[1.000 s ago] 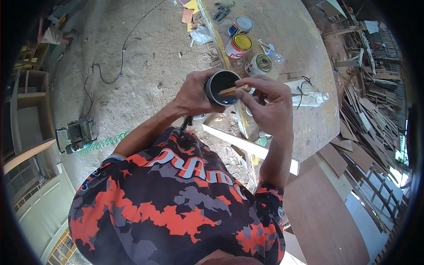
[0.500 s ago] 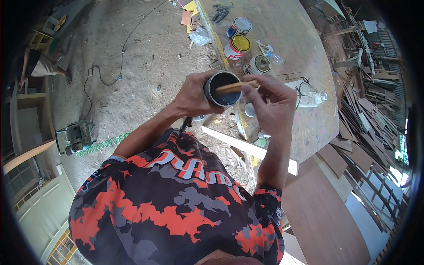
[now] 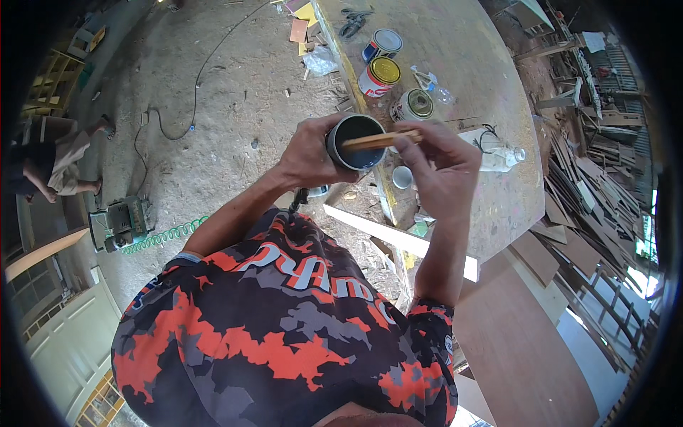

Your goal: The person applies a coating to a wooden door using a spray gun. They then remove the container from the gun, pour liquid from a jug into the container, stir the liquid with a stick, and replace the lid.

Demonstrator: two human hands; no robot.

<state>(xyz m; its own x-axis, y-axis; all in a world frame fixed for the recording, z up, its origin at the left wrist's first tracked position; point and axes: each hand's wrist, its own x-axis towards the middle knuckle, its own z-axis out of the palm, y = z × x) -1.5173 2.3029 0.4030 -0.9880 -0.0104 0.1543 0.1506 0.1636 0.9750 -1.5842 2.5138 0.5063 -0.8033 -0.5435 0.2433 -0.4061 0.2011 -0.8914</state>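
Observation:
My left hand [image 3: 311, 151] is wrapped round a round cup [image 3: 341, 162] with dark liquid inside, tilted so that its mouth faces me. Between the fingers and thumb of my right hand [image 3: 445, 167] is a wooden stick [image 3: 377, 141], its far end down inside the cup. On the table just beyond my hands stand a paint can with a greenish lid [image 3: 420, 104], a red and white can with a yellow lid [image 3: 384, 71] and a blue can with a grey lid [image 3: 386, 41]. A small white cup [image 3: 402, 177] sits below my right wrist.
The worktable [image 3: 484, 78] also bears a white bottle [image 3: 505, 158] and a dark tool [image 3: 353, 23]. An air compressor [image 3: 119, 224] with a green coiled hose stands on the floor at left. Another person [image 3: 60, 160] walks there. Wood scraps [image 3: 590, 206] pile up at right.
The wooden stick and my right hand have shifted slightly within and beside the cup. At far left the other person has moved nearer along the floor.

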